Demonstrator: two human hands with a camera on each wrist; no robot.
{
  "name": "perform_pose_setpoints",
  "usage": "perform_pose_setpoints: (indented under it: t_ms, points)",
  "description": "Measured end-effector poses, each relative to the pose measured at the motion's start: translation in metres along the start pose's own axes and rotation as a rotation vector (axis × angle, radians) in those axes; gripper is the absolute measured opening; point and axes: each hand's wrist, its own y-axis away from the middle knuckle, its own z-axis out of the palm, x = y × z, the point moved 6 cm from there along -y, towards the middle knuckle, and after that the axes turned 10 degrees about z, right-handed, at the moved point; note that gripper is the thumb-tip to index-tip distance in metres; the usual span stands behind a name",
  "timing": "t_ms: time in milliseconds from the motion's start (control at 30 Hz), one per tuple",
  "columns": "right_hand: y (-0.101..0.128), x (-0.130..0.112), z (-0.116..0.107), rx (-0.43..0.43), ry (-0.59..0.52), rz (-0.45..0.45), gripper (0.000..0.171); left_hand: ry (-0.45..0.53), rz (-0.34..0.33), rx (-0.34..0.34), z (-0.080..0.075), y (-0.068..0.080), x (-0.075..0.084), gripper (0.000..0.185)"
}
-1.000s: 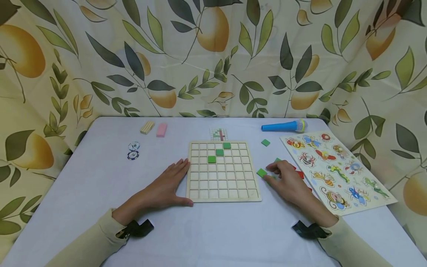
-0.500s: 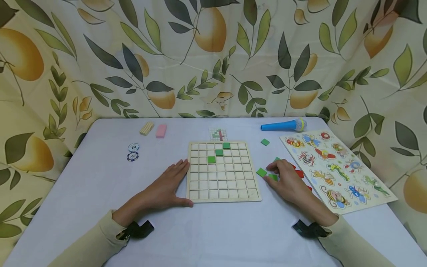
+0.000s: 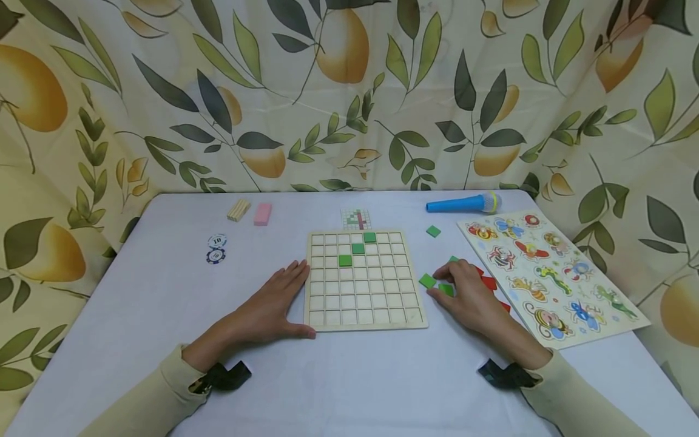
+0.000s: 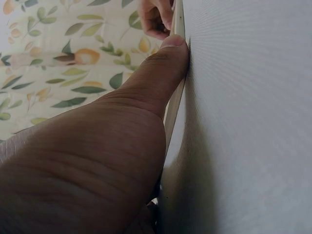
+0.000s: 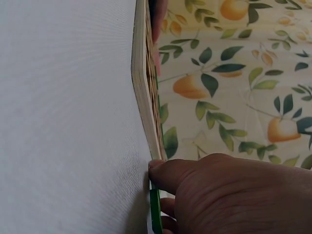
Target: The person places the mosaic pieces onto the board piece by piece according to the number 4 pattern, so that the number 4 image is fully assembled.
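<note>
A square wooden grid board lies flat, with three green tiles in a diagonal among its cells. My left hand rests along the board's left edge, fingers straight and thumb against the near-left corner. Right of the board, my right hand bends its fingers low over loose green tiles; one tile lies by the fingertips and another tile shows between thumb and fingers. In the right wrist view the thumb reaches down beside a green tile. Whether it pinches one is unclear.
Red tiles lie partly behind the right hand. A sticker-like insect board and blue toy microphone are at right. A pattern card stands behind the grid; pink block, wooden sticks and two chips lie left.
The right thumb has shifted slightly left, and the green tile between thumb and fingers shows more fully than a second ago. The left hand and board stay put.
</note>
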Motion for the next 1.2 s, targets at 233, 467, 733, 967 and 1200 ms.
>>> perform_pose_setpoints:
  t_ms: [233,467,733,967,1200]
  points:
    - [-0.002,-0.001,-0.001,0.008,0.010,-0.005,0.032,-0.016,0.010,0.002,0.000,0.000,-0.002,0.134]
    - [-0.005,-0.004,-0.005,0.005,0.003,0.007,0.029,-0.016,-0.001,0.008,-0.001,-0.001,-0.003,0.134]
    - [0.004,-0.020,-0.010,-0.036,0.003,-0.003,0.029,-0.006,0.004,-0.004,0.000,0.000,-0.003,0.134]
    - [-0.002,-0.071,-0.006,-0.126,0.005,-0.106,0.031,-0.009,-0.001,-0.007,-0.001,0.003,-0.005,0.133]
    - [-0.017,-0.125,0.015,-0.222,0.060,-0.234,0.024,0.009,0.005,-0.009,-0.002,0.001,-0.002,0.134]
